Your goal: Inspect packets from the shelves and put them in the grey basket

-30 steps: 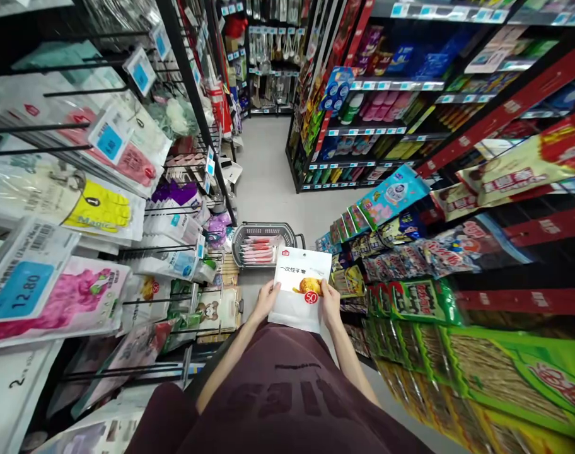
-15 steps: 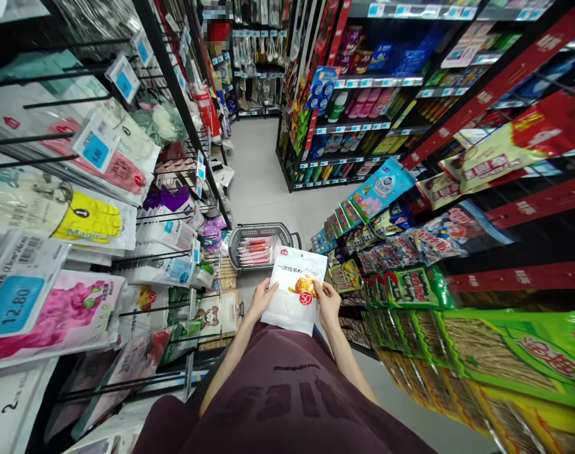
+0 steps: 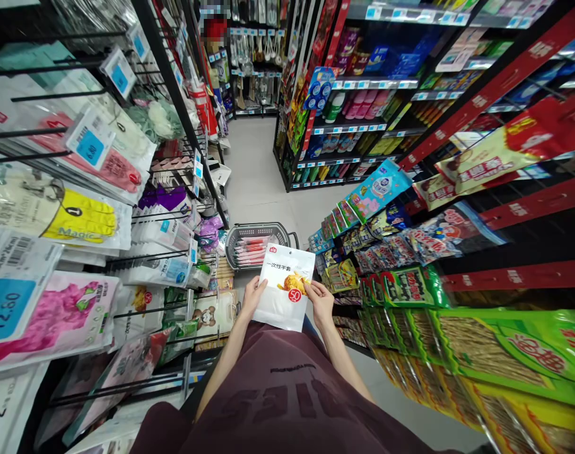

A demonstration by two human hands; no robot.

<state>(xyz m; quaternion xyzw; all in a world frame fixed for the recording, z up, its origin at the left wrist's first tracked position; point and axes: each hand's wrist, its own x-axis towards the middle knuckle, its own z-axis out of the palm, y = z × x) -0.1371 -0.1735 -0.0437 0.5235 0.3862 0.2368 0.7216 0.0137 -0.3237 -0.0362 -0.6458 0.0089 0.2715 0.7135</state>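
Left fingers (image 3: 255, 287) and right fingers (image 3: 318, 291) grip white packet (image 3: 278, 310) by opposite side edges. Top edge overlaps basket (image 3: 248, 231) in view; bare grey floor (image 3: 255, 157) beyond.

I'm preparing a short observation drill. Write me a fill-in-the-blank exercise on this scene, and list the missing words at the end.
1. The left hand and right hand hold a packet whose red circle bears the number ____.
2. The basket beyond the packet is coloured ____.
3. At the left, the yellow glove pack bears the English word ____.

Missing words: 50; grey; Magic.
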